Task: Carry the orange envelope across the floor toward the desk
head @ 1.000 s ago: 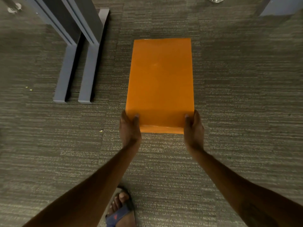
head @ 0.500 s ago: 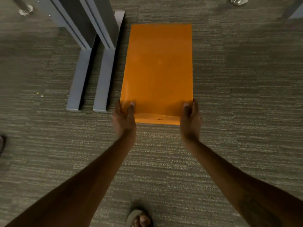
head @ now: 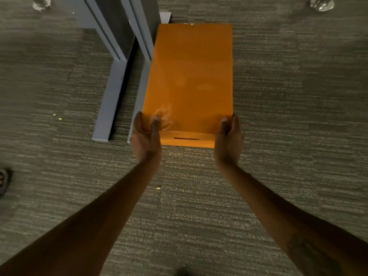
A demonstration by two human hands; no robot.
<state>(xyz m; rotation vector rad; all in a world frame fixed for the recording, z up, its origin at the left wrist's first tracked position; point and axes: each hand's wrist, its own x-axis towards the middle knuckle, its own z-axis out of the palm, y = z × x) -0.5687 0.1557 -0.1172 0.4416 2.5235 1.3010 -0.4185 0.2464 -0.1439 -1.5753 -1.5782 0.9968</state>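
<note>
A large orange envelope [head: 191, 80] is held flat above the carpet, its long side pointing away from me. My left hand [head: 146, 136] grips its near left corner, thumb on top. My right hand [head: 229, 136] grips the near right corner the same way. A dark slot shows on the flap at the near edge. The envelope's left edge overlaps the grey desk foot [head: 107, 100] below it.
Two grey desk legs with long flat feet [head: 139, 80] stand at upper left on the grey-green carpet [head: 288, 116]. Shiny metal chair feet [head: 321, 4] sit at the top corners. A sandalled foot [head: 4, 181] shows at the left edge. Small yellow crumbs [head: 57, 117] lie on the carpet.
The view has advanced toward the desk legs, which now sit closer and partly under the envelope. Both hands keep the same hold. My own foot has dropped out of view.
</note>
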